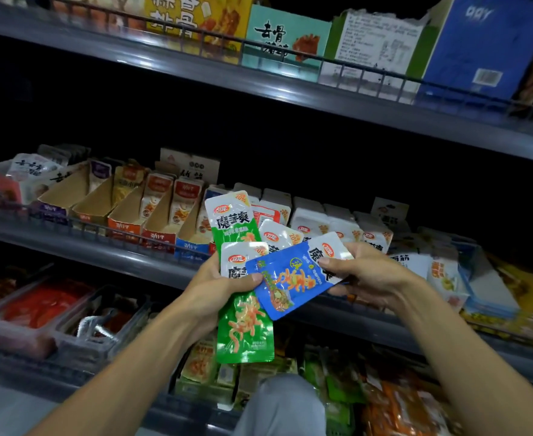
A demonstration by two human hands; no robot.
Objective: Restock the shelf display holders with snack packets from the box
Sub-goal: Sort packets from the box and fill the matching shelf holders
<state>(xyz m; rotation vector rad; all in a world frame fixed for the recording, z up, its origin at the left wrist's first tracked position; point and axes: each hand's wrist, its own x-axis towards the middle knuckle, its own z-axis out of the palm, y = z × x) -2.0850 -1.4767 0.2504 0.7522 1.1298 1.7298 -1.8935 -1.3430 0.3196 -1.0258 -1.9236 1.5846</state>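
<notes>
Packets fanned in front of the middle shelf rail (164,240): your left hand (214,287) pinched green packets (246,328), your right hand (369,275) gripped the blue packet (287,278) by its edge; they looked light, floppy, slick, likely best pinched at sealed ends.

shelving: grey metal store rack, 3 tiers in view, each one running down toward the right
top shelf (290,89): thin wire rail (337,62) along the front edge, with big cartons standing behind it: a yellow one (196,17), a teal one (287,36), a white and green one (381,45) and a blue one (491,45)
middle shelf (108,250): same kind of low wire rail at the front
bottom tier: clear plastic bins (38,313) on the left holding red stuff, kinda blurry
back of the rack: pretty much black, can't see any wall
light: dim overall, with bright glare streaks on the shelf edges
floor: pale patch (1,410) at the bottom left
</notes>
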